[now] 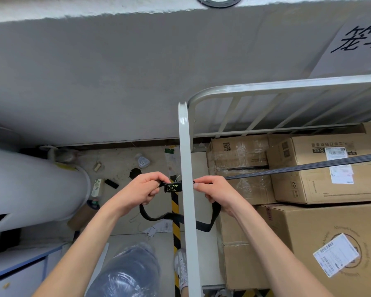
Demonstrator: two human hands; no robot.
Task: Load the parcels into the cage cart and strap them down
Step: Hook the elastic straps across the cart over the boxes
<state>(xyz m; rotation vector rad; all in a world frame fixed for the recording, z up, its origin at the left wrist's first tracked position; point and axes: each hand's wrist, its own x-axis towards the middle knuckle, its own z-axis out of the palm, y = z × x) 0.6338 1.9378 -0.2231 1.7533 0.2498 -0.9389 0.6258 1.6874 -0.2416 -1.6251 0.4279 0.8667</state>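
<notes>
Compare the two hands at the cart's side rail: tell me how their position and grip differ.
The left hand is outside the white side rail, while the right hand is inside it, over the cardboard boxes. The left hand pinches the strap's stitched end; the right hand grips where the taut strap stretches across the boxes. Both are closed on the same black strap at similar height.

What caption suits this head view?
Both hands, left hand and right hand, fasten a black strap around the cage cart's post.
</notes>
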